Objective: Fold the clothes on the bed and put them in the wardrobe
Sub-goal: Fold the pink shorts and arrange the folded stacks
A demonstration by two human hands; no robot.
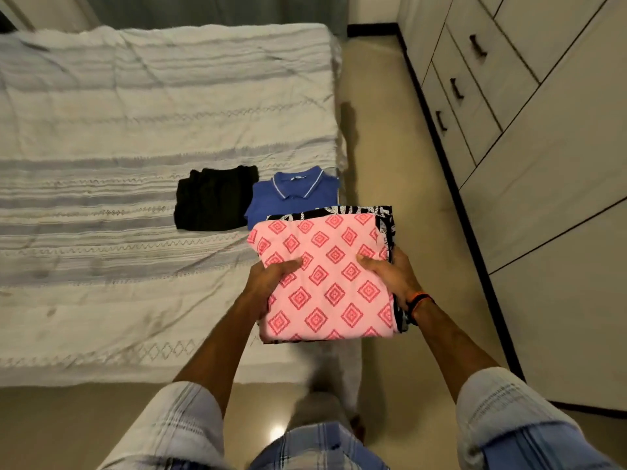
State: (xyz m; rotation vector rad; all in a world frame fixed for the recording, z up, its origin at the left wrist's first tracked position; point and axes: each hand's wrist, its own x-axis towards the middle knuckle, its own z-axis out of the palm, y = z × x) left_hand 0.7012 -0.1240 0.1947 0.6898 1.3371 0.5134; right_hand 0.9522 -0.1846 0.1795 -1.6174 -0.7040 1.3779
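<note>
I hold a stack of folded clothes over the bed's right corner. On top lies a pink garment with red diamond patterns (327, 279), and under it a black-and-white patterned garment (385, 215) shows at the far and right edges. My left hand (268, 283) grips the stack's left side with the thumb on top. My right hand (393, 276) grips the right side the same way. A folded blue polo shirt (293, 195) and a folded black garment (212, 198) lie on the bed (135, 130) beyond the stack.
The wardrobe (543, 164) with shut doors and drawers with dark handles runs along the right. A strip of beige floor (383, 157) separates it from the bed. A striped white cover lies over the bed.
</note>
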